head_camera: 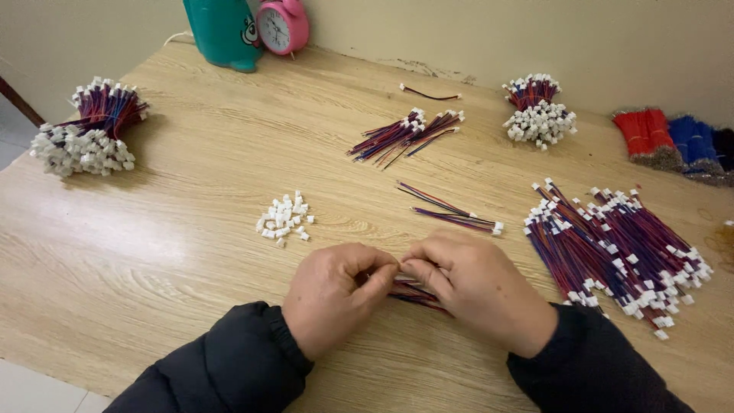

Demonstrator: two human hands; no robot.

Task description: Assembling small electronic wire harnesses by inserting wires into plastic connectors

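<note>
My left hand (336,294) and my right hand (478,287) meet near the front of the wooden table (191,252), fingertips pinched together. Between them they hold a short bundle of red, blue and black wires (413,293), which trails under my right palm. Whatever sits at the pinched fingertips is hidden by the fingers. A small heap of loose white plastic connectors (284,218) lies just beyond my left hand. A few wired leads with a white plug (457,213) lie just beyond my right hand.
A large spread of wired leads (619,248) lies at the right. Tied bundles stand at far left (88,130) and back right (537,111). More leads (405,134) lie mid-back. Red and blue wire bundles (673,141), a teal container (223,30) and a pink clock (283,25) line the back.
</note>
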